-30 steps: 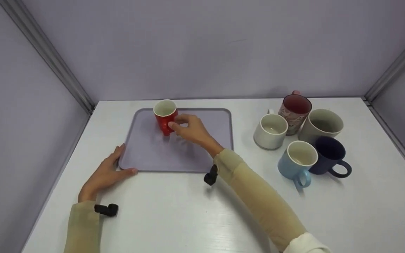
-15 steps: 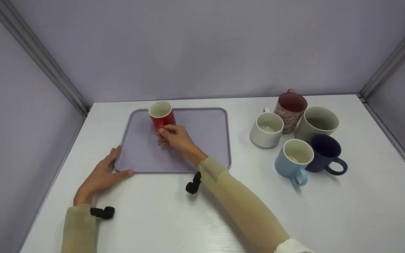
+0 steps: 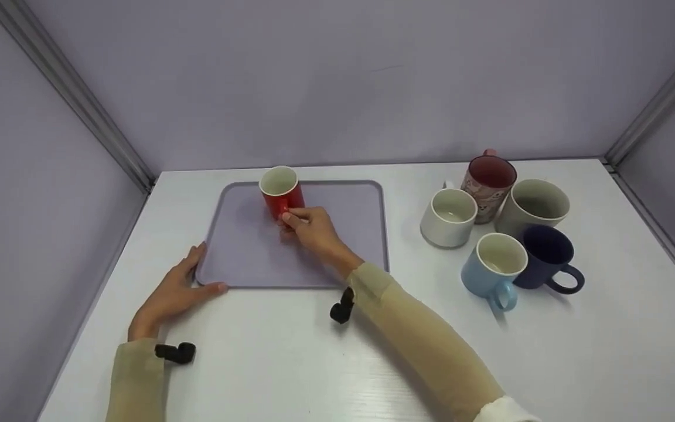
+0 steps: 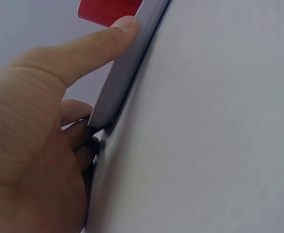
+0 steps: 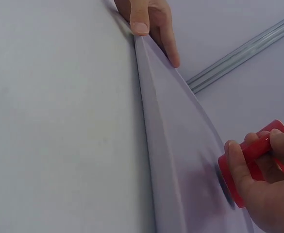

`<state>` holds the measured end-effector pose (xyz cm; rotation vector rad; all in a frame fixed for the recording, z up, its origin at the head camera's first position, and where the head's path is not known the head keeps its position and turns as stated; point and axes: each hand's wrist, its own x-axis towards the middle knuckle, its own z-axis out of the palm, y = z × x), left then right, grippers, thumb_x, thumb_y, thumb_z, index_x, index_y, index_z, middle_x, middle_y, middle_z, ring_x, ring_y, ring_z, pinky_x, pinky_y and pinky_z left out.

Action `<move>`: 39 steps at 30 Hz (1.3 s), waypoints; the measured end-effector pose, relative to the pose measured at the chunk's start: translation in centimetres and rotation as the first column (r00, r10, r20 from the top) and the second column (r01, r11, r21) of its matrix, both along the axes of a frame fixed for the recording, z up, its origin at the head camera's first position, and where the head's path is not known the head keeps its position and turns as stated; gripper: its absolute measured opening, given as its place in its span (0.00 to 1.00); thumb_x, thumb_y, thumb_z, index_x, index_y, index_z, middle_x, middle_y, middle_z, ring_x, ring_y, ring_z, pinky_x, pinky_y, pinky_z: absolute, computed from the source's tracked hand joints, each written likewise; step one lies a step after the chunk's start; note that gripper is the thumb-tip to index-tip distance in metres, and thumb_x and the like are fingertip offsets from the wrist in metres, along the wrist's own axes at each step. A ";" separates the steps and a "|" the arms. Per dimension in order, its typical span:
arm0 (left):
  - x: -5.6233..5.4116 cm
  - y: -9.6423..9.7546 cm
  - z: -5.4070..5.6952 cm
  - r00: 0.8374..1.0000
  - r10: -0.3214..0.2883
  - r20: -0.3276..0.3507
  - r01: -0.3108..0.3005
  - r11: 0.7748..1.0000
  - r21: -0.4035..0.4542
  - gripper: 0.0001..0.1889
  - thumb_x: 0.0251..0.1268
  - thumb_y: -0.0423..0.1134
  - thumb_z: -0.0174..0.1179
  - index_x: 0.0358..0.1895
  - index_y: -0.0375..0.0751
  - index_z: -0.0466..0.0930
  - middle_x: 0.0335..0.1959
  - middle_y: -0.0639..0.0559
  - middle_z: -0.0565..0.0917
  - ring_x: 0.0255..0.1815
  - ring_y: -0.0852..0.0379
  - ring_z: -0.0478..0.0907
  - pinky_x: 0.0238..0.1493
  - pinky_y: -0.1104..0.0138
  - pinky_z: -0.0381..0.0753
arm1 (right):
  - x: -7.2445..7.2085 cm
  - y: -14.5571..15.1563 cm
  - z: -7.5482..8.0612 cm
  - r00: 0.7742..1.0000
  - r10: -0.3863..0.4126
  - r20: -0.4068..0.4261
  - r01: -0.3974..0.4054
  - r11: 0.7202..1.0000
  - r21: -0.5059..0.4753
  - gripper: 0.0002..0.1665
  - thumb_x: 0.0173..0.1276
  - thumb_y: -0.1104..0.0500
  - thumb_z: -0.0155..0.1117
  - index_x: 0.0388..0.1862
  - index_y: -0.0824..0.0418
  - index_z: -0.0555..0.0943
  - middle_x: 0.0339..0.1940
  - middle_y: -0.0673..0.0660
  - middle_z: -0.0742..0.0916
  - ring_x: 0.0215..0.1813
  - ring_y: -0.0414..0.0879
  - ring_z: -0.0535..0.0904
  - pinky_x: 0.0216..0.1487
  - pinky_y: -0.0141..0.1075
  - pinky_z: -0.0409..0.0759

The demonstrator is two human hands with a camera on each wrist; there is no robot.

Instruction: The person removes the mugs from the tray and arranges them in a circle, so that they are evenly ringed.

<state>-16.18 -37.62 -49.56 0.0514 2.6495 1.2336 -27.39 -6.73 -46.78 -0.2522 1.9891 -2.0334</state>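
Observation:
A red mug [image 3: 273,200] with a white inside stands upright at the back left part of the lilac tray [image 3: 249,252]. My right hand [image 3: 318,233] pinches its handle between thumb and fingers. In the right wrist view the base of the red mug [image 5: 229,187] is right at the tray surface. At the tray's front left corner rests my left hand [image 3: 173,290], spread with the thumb on the front edge and the fingers along the left side. The left wrist view shows the thumb [image 4: 95,51] against the tray's rim.
Several mugs stand close together on the right of the white table [image 3: 267,363]: white [image 3: 446,228], pink patterned [image 3: 484,196], grey-white [image 3: 516,217], light blue [image 3: 484,275] and dark blue [image 3: 539,269]. Lilac walls [image 3: 337,88] enclose the back and both sides.
My right fingers have moved from the right side of the red mug's handle to a pinch on it. The left hand stays at the tray corner. The head view shifted slightly.

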 end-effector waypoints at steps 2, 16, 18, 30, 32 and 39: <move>0.0 0.0 0.1 1.000 0.000 -0.009 0.000 1.000 -0.003 0.61 0.65 0.59 0.75 0.89 0.45 0.41 0.89 0.35 0.37 0.90 0.33 0.34 0.87 0.36 0.39 | 0.1 1.0 0.4 1.000 0.020 -0.020 -0.021 1.000 -0.002 0.18 0.80 0.63 0.64 0.62 0.72 0.86 0.55 0.75 0.89 0.57 0.68 0.87 0.64 0.50 0.87; 0.3 -0.9 0.1 1.000 0.013 -0.016 -0.013 1.000 -0.016 0.61 0.65 0.59 0.75 0.89 0.46 0.40 0.90 0.35 0.38 0.90 0.33 0.34 0.86 0.35 0.38 | 5.8 10.1 2.9 0.960 0.146 -0.239 -0.147 0.989 0.015 0.17 0.79 0.64 0.66 0.59 0.74 0.87 0.48 0.68 0.91 0.50 0.59 0.92 0.58 0.43 0.90; 0.3 -0.9 0.1 1.000 0.013 -0.015 -0.013 1.000 -0.019 0.61 0.65 0.60 0.74 0.89 0.47 0.41 0.90 0.36 0.38 0.90 0.33 0.34 0.86 0.35 0.38 | 6.7 11.5 2.9 0.956 0.154 -0.248 -0.156 0.988 0.013 0.16 0.79 0.64 0.66 0.58 0.73 0.87 0.49 0.70 0.91 0.50 0.56 0.91 0.58 0.43 0.90; 0.5 -0.9 0.2 1.000 0.011 -0.023 -0.011 1.000 -0.007 0.61 0.65 0.58 0.75 0.89 0.45 0.41 0.89 0.35 0.38 0.90 0.33 0.34 0.87 0.35 0.38 | 11.3 19.0 3.4 0.943 0.140 -0.303 -0.142 0.990 0.016 0.13 0.79 0.66 0.65 0.53 0.77 0.86 0.46 0.62 0.91 0.48 0.50 0.92 0.57 0.43 0.91; 0.6 -0.9 0.2 1.000 0.010 -0.025 -0.010 1.000 -0.001 0.61 0.66 0.58 0.75 0.89 0.45 0.41 0.89 0.35 0.38 0.90 0.34 0.33 0.87 0.36 0.38 | 11.9 20.0 3.0 0.936 0.134 -0.324 -0.137 0.990 0.016 0.13 0.79 0.67 0.64 0.52 0.78 0.86 0.46 0.63 0.91 0.47 0.50 0.92 0.56 0.43 0.91; 0.7 -0.9 0.3 1.000 0.005 -0.028 -0.005 1.000 0.014 0.61 0.66 0.57 0.75 0.89 0.43 0.41 0.89 0.35 0.38 0.90 0.34 0.33 0.87 0.37 0.37 | 13.5 22.8 1.5 0.946 0.092 -0.311 -0.095 0.995 0.007 0.15 0.80 0.69 0.62 0.53 0.83 0.84 0.46 0.54 0.93 0.47 0.49 0.93 0.54 0.43 0.91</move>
